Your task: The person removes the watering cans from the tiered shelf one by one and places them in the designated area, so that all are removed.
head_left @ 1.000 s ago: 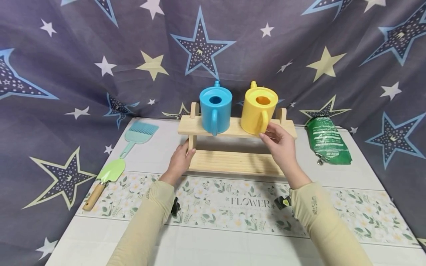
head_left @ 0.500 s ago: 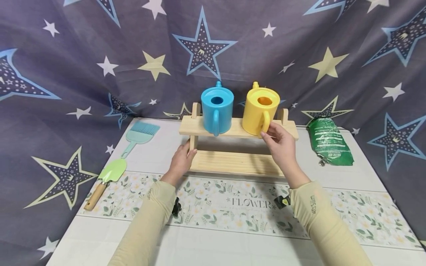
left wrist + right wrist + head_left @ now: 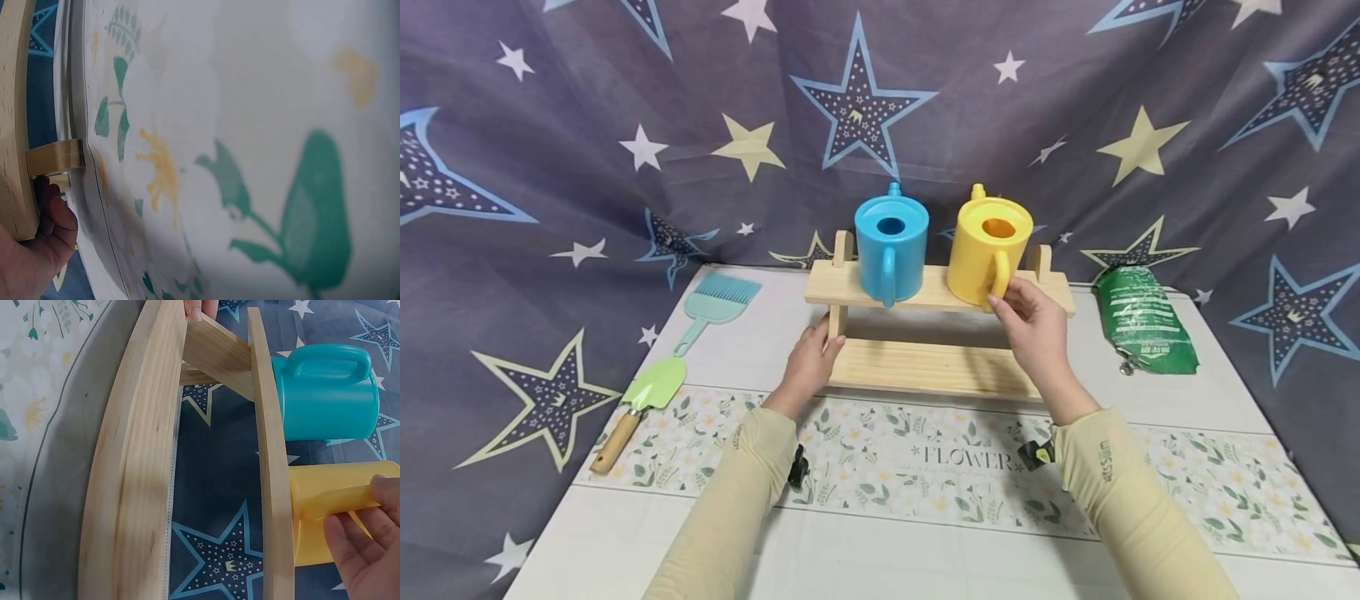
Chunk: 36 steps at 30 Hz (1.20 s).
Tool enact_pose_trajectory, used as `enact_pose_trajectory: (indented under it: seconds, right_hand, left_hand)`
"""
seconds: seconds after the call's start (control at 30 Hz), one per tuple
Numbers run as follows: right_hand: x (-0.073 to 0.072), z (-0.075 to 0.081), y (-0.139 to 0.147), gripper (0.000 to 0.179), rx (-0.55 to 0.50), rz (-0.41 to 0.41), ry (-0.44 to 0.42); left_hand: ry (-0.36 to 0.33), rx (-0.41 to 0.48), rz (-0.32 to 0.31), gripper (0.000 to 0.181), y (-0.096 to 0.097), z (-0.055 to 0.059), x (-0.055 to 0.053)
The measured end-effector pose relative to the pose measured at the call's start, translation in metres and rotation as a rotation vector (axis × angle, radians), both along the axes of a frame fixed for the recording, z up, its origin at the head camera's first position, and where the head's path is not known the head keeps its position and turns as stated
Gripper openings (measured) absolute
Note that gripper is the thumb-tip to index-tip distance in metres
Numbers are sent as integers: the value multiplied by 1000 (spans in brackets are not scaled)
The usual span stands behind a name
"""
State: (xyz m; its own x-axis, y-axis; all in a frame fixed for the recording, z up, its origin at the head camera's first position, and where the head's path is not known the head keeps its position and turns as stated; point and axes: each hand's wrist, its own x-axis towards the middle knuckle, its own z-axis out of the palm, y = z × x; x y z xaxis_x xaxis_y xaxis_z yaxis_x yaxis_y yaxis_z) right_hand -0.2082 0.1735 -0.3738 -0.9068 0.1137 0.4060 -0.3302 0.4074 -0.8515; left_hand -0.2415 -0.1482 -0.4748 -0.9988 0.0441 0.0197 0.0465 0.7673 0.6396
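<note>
A two-tier wooden shelf (image 3: 936, 367) stands near the back of the table. On its upper board sit a blue watering can (image 3: 869, 262) at the left and a yellow watering can (image 3: 972, 262) at the right, both upright with handles facing me. My left hand (image 3: 806, 365) grips the shelf's left upright; in the left wrist view its fingers curl round the wood. With thumb and fingers, my right hand (image 3: 1039, 333) pinches the yellow can's handle, which the right wrist view shows up close (image 3: 340, 500). The lower board bears nothing.
A light-green trowel (image 3: 657, 383) with a wooden handle and a teal brush (image 3: 713, 307) lie at the left. A crumpled green bag (image 3: 1150, 325) lies right of the shelf. Behind the table hangs a star-patterned curtain (image 3: 925, 50); a floral cloth band (image 3: 917, 492) crosses the tabletop.
The head view has shifted slightly, so everything appears a little further right. Both hands keep their holds, and the two cans stay in place on the board.
</note>
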Motion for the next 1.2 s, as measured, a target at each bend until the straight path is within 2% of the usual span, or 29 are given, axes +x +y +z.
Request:
enact_pose_trajectory:
  seconds: [0.5,0.83,1.2]
  right_hand:
    - [7,0,7,31,0,-6,68]
    - [17,-3,19,34,-7,-48,86]
    - [32,-7,39,32,35,-106,127]
  left_hand:
    - [-17,6,-3,58,2,4,2]
    - [-16,10,0,56,1,2,2]
    - [-26,16,3,56,0,3,2]
